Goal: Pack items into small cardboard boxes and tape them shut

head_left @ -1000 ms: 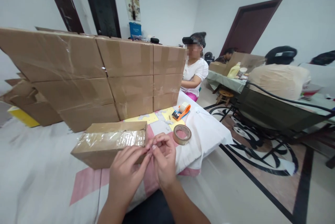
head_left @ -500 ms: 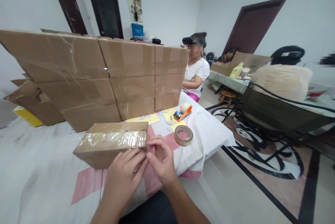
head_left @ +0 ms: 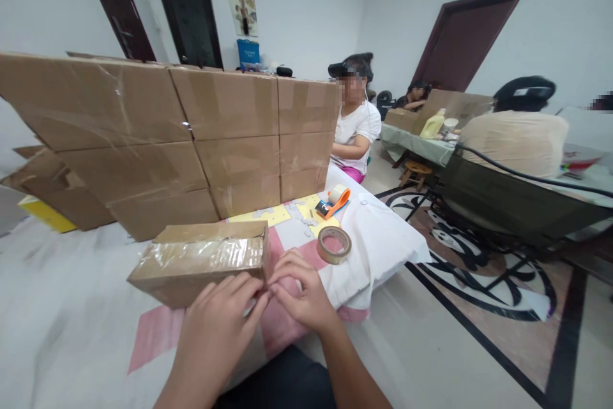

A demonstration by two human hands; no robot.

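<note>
A small cardboard box (head_left: 201, 272) lies on the cloth-covered table, with shiny clear tape over its upper face. My left hand (head_left: 225, 316) is at the box's near right corner, thumb and fingers pinched together. Facing it, my right hand (head_left: 301, 288) also pinches, its fingertips meeting those of the left just beside the corner. Whatever is between the fingertips is too small to make out. To the right of the box, a roll of brown packing tape (head_left: 334, 245) lies flat. Behind it is an orange tape dispenser (head_left: 339, 198) with a roll in it.
Stacked cardboard boxes (head_left: 230, 109) form a wall across the back of the table (head_left: 397, 237). A person in a white shirt (head_left: 357, 131) sits beyond its right end. Another person (head_left: 514, 141) sits in a dark chair (head_left: 517, 205) at the right.
My right hand has shifted slightly right and its fingers have closed into a flatter pinch. Both hands stay at the box's corner. The view has tilted a little.
</note>
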